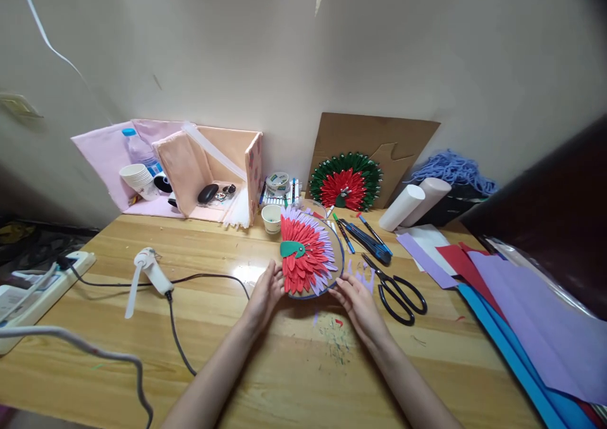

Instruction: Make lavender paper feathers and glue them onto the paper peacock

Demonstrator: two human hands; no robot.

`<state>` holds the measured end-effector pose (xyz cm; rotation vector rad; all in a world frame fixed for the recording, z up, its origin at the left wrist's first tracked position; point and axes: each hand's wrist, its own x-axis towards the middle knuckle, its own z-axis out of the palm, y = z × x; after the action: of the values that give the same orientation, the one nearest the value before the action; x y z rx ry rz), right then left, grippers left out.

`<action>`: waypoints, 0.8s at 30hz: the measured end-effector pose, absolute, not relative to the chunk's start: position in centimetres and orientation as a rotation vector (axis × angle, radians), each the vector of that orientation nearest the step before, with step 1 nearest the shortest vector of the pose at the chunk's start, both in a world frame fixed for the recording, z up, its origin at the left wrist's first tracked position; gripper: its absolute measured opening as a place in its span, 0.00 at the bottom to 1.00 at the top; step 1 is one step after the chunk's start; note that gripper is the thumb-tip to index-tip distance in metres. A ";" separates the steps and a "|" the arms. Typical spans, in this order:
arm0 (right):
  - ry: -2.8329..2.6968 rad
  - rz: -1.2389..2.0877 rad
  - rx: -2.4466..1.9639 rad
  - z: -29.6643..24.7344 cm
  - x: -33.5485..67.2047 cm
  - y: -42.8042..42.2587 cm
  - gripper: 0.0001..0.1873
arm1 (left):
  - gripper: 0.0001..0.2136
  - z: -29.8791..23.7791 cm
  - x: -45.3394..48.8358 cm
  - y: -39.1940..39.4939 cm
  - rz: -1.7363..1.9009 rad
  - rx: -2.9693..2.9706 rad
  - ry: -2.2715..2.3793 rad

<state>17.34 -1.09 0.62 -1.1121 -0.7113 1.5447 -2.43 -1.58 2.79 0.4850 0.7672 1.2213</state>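
Note:
A round paper peacock craft (306, 255) with red and lilac feather strips and a green bird shape lies on a clear disc on the wooden table (237, 353). My left hand (266, 292) grips its near left edge, fingers curled on the rim. At the near right edge my right hand (356, 297) holds the disc rim, fingers bent around it. Black scissors (397, 290) lie just right of my right hand. A few lilac paper strips (363, 272) sit between them.
A finished red and green peacock (347, 186) leans on cardboard at the back. Markers (365, 233), a paper cup (272, 218), white rolls (412, 205), coloured paper sheets (521, 315) on the right. A glue gun (152, 271) with cord and a power strip (38, 287) on the left.

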 end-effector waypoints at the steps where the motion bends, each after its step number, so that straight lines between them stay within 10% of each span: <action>1: -0.703 1.520 -1.089 0.6 17.1 -1.4 0.14 | 0.23 2.9 -2.2 -1.8 1.210 0.524 0.765; 24: -0.718 1.577 -0.993 0.6 14.7 -4.0 0.21 | 0.16 0.8 0.0 -2.4 1.183 0.774 1.027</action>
<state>14.74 -4.03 0.63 -0.9934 -0.7175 1.5767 -0.03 -2.37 0.77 0.7742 1.0267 1.1825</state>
